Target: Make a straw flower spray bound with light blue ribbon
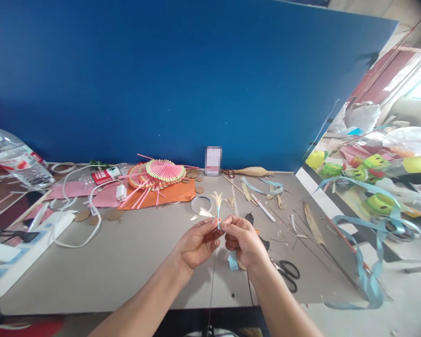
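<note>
- Tabletop (133, 276) is bounded by a blue partition (196, 84) beyond the grip and by its own front edge on the near side; room for moving is left between the grip and the white power strip (28, 257), set far to the left.
- Movement right of the grip is narrowed by black scissors (290, 275), their blades partly hidden.
- A large clear bottle (17, 157) is seen tilted far left of the grip; nearer to it, a red-labelled bottle (107, 175) is laid down. What is inside them cannot be told.
- A pale flower (218, 200) is held upright above the fingertips, its base pinched by the left hand (200, 241) and right hand (244, 238), brought close together; its thin stem (213, 281) is extended below the grip.
</note>
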### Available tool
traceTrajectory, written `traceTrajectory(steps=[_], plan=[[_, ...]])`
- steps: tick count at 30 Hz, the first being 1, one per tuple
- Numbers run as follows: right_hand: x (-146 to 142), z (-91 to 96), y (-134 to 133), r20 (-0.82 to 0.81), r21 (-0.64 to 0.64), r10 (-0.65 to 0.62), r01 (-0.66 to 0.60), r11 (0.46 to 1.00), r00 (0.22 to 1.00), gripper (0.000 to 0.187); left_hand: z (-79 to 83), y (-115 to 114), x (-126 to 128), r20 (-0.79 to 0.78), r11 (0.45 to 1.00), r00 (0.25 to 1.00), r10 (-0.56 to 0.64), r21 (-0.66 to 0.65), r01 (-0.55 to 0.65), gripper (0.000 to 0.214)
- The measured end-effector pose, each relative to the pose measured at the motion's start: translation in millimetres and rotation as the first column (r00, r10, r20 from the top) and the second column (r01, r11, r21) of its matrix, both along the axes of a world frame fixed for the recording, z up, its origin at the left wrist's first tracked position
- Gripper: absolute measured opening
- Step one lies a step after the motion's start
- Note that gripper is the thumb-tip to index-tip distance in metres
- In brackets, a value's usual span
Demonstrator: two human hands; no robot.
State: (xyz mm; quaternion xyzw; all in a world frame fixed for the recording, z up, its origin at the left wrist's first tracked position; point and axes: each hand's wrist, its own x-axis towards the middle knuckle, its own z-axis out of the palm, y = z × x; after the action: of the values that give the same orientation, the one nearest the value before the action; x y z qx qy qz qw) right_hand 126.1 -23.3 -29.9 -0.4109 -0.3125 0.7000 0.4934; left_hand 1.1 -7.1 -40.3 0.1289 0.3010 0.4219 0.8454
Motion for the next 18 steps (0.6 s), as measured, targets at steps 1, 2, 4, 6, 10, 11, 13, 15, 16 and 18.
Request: traceTrajectory(steps=[1, 2, 4, 6, 10, 11, 13, 15, 16, 18], plan=[[0, -0.3, 1, 0.018, 0.009, -0.01, 0.009, 1.0, 1.0, 0.023, -1.8, 0, 0, 0.008, 1.0, 1.0, 0.009, -0.014, -0.009, 0.01], [0, -0.2, 1, 0.035, 0.015, -0.013, 0.013, 1.0, 0.999, 0.023, -3.7, 0, 1, 0.013, 1.0, 1.0, 0.017, -0.02, -0.016, 0.01], [0, 0.2, 3, 0.067, 0.016, 0.0, -0.001, 1.0, 0.998, 0.021, -7.4, 1, 1, 0.02, 0.999, 0.999, 0.032, -0.015, -0.032, 0.009], [0, 0.1, 5, 0.104, 0.005, 0.021, -0.022, 1.0, 0.994, 0.018, -10.9, 2, 0, 0.023, 0.999, 0.999, 0.046, -0.003, -0.046, 0.008], [-1, -5.0, 9, 0.191, 0.019, -0.01, 0.006, 1.0, 0.982, 0.016, -16.8, 4, 0, 0.012, 0.997, 0.998, 0.067, 0.023, -0.068, 0.008], [-1, -7.0, 10, 0.21, 0.03, -0.023, 0.017, 0.999, 0.977, 0.016, -18.1, 4, 0, 0.003, 0.997, 0.998, 0.07, 0.032, -0.07, 0.008], [-2, -11.0, 12, 0.239, 0.047, -0.047, 0.037, 0.998, 0.97, 0.017, -20.2, 5, 0, -0.023, 0.996, 0.997, 0.077, 0.043, -0.076, 0.008], [-3, -14.1, 14, 0.245, 0.045, -0.056, 0.047, 0.998, 0.968, 0.02, -21.1, 5, 0, -0.047, 0.996, 0.995, 0.086, 0.043, -0.084, 0.009], [-3, -15.1, 14, 0.244, 0.045, -0.056, 0.046, 0.998, 0.968, 0.021, -21.1, 5, 0, -0.057, 0.995, 0.994, 0.089, 0.041, -0.087, 0.009], [-3, -16.4, 15, 0.266, 0.064, -0.053, 0.037, 0.997, 0.963, 0.022, -20.4, 5, 0, -0.075, 0.995, 0.993, 0.091, 0.039, -0.089, 0.01]])
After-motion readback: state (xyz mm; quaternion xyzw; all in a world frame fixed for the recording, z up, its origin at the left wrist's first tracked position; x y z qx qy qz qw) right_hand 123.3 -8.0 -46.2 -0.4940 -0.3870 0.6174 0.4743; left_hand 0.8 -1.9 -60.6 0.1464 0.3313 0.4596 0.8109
